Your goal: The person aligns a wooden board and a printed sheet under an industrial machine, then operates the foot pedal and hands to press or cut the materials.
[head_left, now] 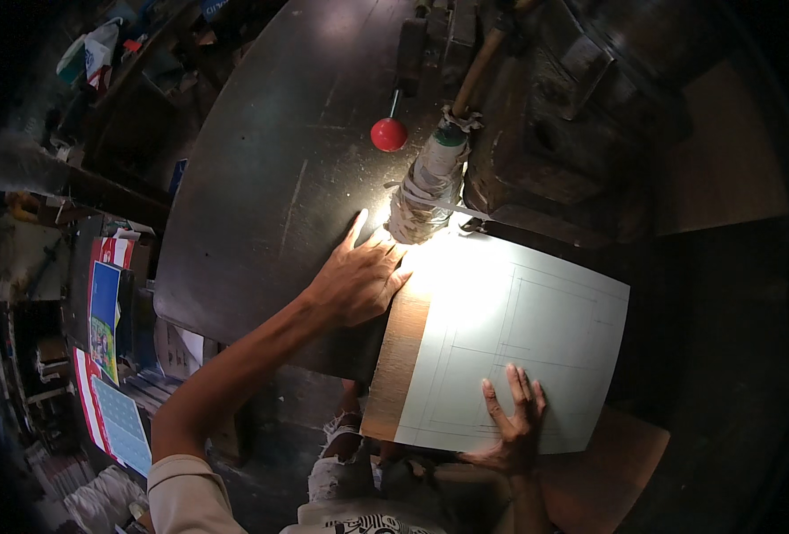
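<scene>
A white sheet with thin ruled pencil lines [555,329] lies over a wooden board [403,365], whose brown grain shows along the left side. My right hand [515,423] rests on the sheet near its front edge, fingers stretched out and palm down. At the board's far left corner is my left hand [359,276], fingers apart and the thumb by the board's edge; its fingertips are close to a cloth-wrapped post [430,187]. Bright light falls on the sheet's far corner and washes out the lines there. Whether the left fingertips press on anything is hidden by glare.
A dark metal table [243,214] spreads to the left. Beyond the post stand a red ball knob on a rod [388,134] and heavy dark machinery [546,133]. Printed colourful sheets [105,311] hang at the left. A brown panel [599,472] sits below the board's right side.
</scene>
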Demonstrator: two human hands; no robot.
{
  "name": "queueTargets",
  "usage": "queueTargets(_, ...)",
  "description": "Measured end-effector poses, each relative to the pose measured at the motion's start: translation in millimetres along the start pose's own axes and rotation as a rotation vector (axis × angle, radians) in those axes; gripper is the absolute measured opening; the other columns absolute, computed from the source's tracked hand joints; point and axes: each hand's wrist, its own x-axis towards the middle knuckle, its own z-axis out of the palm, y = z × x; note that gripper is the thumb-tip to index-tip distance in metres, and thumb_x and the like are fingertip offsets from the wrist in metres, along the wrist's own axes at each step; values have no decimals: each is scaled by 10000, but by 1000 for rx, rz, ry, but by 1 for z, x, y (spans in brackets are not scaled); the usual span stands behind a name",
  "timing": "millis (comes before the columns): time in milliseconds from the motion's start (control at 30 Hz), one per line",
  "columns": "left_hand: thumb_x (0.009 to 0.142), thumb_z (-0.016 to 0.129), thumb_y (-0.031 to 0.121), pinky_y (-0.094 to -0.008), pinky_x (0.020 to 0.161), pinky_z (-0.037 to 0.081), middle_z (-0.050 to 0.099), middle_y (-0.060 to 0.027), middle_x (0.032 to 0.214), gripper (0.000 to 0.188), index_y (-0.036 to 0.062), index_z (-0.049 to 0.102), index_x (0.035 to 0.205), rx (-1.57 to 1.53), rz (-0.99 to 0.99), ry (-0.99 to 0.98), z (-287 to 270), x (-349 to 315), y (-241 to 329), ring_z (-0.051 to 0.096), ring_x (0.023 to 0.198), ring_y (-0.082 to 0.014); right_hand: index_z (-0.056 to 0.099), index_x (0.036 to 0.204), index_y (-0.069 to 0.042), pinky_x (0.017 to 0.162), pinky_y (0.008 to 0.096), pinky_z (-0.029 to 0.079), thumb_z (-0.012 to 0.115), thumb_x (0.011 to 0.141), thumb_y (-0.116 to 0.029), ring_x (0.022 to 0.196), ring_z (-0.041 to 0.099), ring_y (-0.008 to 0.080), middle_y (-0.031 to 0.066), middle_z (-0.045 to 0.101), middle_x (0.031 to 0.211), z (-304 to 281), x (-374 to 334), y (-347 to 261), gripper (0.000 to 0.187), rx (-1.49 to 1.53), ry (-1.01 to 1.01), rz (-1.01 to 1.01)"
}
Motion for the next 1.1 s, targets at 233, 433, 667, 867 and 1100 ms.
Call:
queueTargets(233, 1089, 381, 290, -679, 1241, 105, 653, -269, 1223, 502, -88, 540, 1379, 6, 37, 40, 5, 3, -4, 570, 1283, -398, 630, 1451, -175, 1179, 626, 277, 670, 696, -859, 1485, 396, 391, 221, 402, 1607, 6, -1, 2, 1019, -16, 25, 9)
queueTargets(433, 1080, 402, 270, -695, 1233, 105, 668, -259, 1191, 469, -71, 560, 1362, 28, 39, 27, 8, 2, -8, 576, 1273, -397, 645, 1433, -171, 1175, 629, 280, 656, 703, -866, 1486, 390, 395, 222, 413, 1598, 5, 1, 2, 1009, -10, 39, 3)
queueTargets(667, 1081, 409, 264, -700, 1228, 107, 683, -265, 1127, 459, -75, 573, 1343, 59, -47, -204, -8, 8, 1, 602, 1230, -412, 649, 1430, -185, 1176, 635, 286, 667, 692, -857, 1480, 398, 392, 207, 421, 1595, 5, 0, 8, 998, -16, 24, 14)
queueTargets(867, 1086, 394, 266, -713, 1224, 110, 688, -267, 994, 432, -77, 638, 1186, 22, 92, 162, 14, 1, -11, 647, 1128, -411, 648, 1432, -213, 1175, 638, 293, 687, 678, -849, 1474, 410, 376, 185, 425, 1595, -2, 5, 5, 987, -7, 45, 7)
queueTargets(1100, 1062, 473, 319, -683, 1230, 149, 691, -281, 1082, 471, -99, 679, 998, 27, -30, -78, 2, 3, -4, 614, 1226, -402, 649, 1431, -235, 1176, 640, 301, 749, 657, -809, 1480, 409, 365, 177, 430, 1593, -3, 6, 6, 969, 36, 23, 37)
